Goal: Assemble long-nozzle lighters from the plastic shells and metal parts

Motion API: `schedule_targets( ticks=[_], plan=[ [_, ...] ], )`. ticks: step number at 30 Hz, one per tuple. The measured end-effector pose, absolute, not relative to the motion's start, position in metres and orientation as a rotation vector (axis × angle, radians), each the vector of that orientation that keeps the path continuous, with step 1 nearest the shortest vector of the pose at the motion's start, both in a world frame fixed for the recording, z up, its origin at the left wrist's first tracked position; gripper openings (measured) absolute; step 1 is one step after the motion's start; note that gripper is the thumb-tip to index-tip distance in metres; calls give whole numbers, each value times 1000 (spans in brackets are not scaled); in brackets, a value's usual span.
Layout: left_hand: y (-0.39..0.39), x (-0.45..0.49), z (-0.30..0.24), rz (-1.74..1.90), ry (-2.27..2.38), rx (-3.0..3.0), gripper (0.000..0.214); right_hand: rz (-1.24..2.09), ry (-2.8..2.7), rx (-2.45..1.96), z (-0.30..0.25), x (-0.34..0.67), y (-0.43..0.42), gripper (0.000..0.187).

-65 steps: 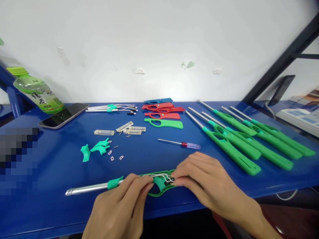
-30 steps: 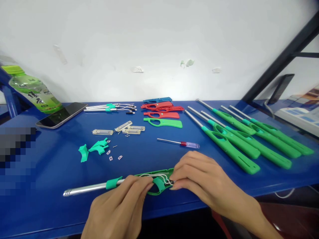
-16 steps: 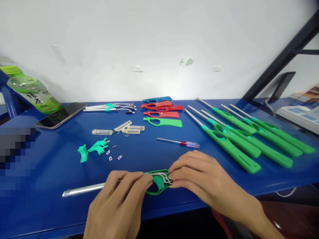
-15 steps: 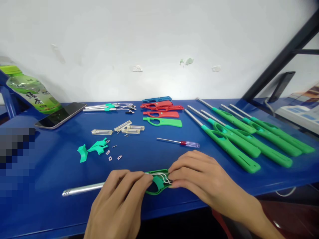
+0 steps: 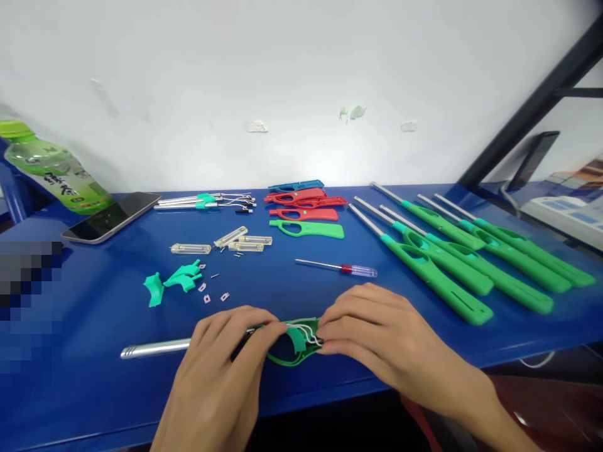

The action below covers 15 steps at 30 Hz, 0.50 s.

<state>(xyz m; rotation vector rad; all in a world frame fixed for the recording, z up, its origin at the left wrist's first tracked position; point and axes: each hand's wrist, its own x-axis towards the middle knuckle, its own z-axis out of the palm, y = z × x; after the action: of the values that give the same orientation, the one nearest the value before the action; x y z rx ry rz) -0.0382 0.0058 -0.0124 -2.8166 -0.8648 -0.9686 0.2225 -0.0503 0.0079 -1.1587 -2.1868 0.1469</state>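
Note:
Low at the front of the table lies an opened green lighter casing [image 5: 288,362], with white wires [image 5: 305,329] and a teal trigger [image 5: 296,339] showing inside it. A silver metal tube [image 5: 155,349] runs out to the left. My left hand [image 5: 230,364] is closed around the tube end of the casing, thumb and forefinger pinched near the wires. My right hand [image 5: 377,333] grips the handle end, its fingertips by the wires and a small black part. Both palms hide much of the casing.
Assembled green lighters [image 5: 438,276] lie at right, a screwdriver [image 5: 351,270] in the middle. Behind are red casing halves [image 5: 306,215], clear fuel tanks [image 5: 191,248], teal triggers [image 5: 183,275], small metal bits and tubes with wires [image 5: 202,201]. A phone [image 5: 113,216] and bottle [image 5: 56,169] stand left.
My left hand has shifted slightly up and left along the casing, and the tube's tip has risen a little. More of the trigger opening shows. My right hand has hardly moved.

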Motion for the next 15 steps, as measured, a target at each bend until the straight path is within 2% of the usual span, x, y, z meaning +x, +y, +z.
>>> schedule_targets(
  ticks=[7,15],
  plan=[
    [5,-37,-12,-972,-899,-2843,28,143,-2182,-1149,7,223,-51,11],
    [6,-36,-14,-1003,-934,-2847,26,132,-2174,-1160,7,222,-52,10]
  ],
)
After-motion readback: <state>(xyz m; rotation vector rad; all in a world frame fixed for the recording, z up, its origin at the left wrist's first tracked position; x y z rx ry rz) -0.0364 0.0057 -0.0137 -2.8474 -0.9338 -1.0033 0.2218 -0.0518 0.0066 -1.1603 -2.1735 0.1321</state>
